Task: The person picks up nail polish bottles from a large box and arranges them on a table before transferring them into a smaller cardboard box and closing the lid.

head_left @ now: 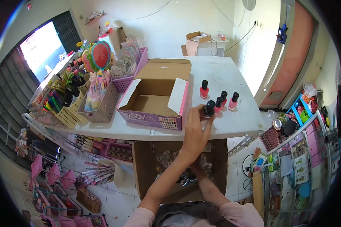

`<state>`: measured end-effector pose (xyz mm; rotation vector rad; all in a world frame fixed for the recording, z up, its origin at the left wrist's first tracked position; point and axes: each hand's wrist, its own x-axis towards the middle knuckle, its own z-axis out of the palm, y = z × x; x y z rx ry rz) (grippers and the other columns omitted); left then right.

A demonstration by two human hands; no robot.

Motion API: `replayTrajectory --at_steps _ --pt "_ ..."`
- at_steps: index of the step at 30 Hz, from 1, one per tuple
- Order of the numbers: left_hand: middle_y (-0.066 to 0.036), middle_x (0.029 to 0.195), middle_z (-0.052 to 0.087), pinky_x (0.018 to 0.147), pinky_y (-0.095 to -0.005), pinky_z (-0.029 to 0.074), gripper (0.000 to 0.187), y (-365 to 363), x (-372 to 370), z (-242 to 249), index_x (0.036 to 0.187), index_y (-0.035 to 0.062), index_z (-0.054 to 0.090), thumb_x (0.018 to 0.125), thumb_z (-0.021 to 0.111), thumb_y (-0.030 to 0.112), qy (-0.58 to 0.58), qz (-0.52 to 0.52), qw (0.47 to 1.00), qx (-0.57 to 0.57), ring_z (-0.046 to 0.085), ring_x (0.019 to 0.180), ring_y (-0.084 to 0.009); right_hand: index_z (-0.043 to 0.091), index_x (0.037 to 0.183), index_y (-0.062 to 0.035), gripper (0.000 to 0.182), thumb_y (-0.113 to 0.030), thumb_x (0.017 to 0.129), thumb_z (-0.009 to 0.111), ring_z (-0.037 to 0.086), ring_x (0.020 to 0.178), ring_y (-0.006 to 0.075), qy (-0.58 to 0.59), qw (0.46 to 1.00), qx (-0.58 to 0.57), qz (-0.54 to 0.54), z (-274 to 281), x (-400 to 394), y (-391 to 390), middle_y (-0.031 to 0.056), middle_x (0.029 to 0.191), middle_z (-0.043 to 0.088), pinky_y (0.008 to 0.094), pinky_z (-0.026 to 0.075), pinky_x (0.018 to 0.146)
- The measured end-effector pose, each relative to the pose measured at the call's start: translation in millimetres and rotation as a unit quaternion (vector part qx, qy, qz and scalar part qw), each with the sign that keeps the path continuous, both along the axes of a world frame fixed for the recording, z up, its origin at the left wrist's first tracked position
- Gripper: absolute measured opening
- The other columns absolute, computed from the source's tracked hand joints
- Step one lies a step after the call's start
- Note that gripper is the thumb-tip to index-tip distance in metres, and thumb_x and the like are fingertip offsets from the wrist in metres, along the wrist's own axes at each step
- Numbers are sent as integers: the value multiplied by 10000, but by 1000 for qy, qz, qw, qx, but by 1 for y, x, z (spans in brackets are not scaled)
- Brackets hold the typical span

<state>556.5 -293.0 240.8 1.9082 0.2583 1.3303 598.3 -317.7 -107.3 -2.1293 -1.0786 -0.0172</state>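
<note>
My left hand (195,130) is at the front edge of the white table, its fingers closed around a dark nail polish bottle (209,109) with a black cap. Just beyond it stand several red and pink nail polish bottles, among them a red bottle (204,90) at the back and a pink bottle (233,102) on the right. My right hand (196,162) reaches down into a large cardboard box (144,181) below the table. The left forearm covers most of it, so its fingers are hidden. Small clear-wrapped items (166,159) lie inside that box.
An open purple carton (151,119) with raised flaps sits left of the bottles. Baskets of pens (66,113) and a purple basket (121,84) fill the table's left side. Shelves of goods (301,166) stand at right, pink racks (51,174) at lower left.
</note>
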Motion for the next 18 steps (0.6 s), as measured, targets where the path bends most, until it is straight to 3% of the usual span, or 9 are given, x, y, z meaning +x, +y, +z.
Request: replayTrajectory --at_steps 4,6,7,10,12,15,17,18 --pt "-157 879 535 694 -311 455 280 9 16 3 1003 -52 436 780 565 57 48 36 998 -17 567 784 -235 484 1053 -15 314 -101 751 483 522 946 282 23 996 -87 -23 -7 -19 3 158 1074 501 378 426 773" --pt "-166 888 532 689 -330 448 289 13 20 3 989 -53 440 771 578 77 75 91 992 42 566 771 -248 484 1058 -18 320 -101 749 485 519 955 283 37 990 -130 -33 -14 -25 5 157 1075 500 380 424 778" --pt "-207 909 489 721 -387 389 326 15 22 3 1014 -52 421 740 571 43 59 53 997 -5 507 824 -342 484 1060 -19 323 -101 747 486 517 960 284 44 987 -151 -42 -15 -26 7 157 1076 500 381 424 781" --pt "-207 877 515 709 -387 387 297 24 22 5 993 -48 432 746 567 49 98 83 992 -3 512 826 -334 483 1067 -22 333 -101 743 489 512 974 287 77 971 -215 -77 -21 -23 6 155 1079 499 385 421 789" --pt "-187 802 555 677 -375 417 285 23 20 7 904 -39 458 722 626 103 117 114 987 3 550 761 -318 471 1088 -29 354 -110 745 492 513 953 288 73 968 -224 -91 -27 -21 8 146 1043 512 393 409 808" --pt "-190 795 553 680 -382 410 273 24 18 6 883 -46 474 709 630 96 127 88 988 -4 544 758 -328 456 1097 -22 362 -127 753 491 519 917 293 0 972 -228 -49 -49 -17 14 150 1019 510 397 404 799" --pt "-193 805 552 688 -382 409 261 23 19 5 877 -49 491 697 629 80 138 107 984 25 544 765 -330 468 1083 -32 344 -146 759 498 509 907 307 -18 987 -118 -107 -50 -20 14 157 1006 504 407 395 793" --pt "-193 805 552 688 -382 409 261 24 19 4 877 -49 491 697 629 80 138 104 985 24 544 765 -330 468 1083 -32 344 -146 759 498 509 907 307 -17 987 -120 -110 -50 -21 13 157 1006 504 407 395 793"
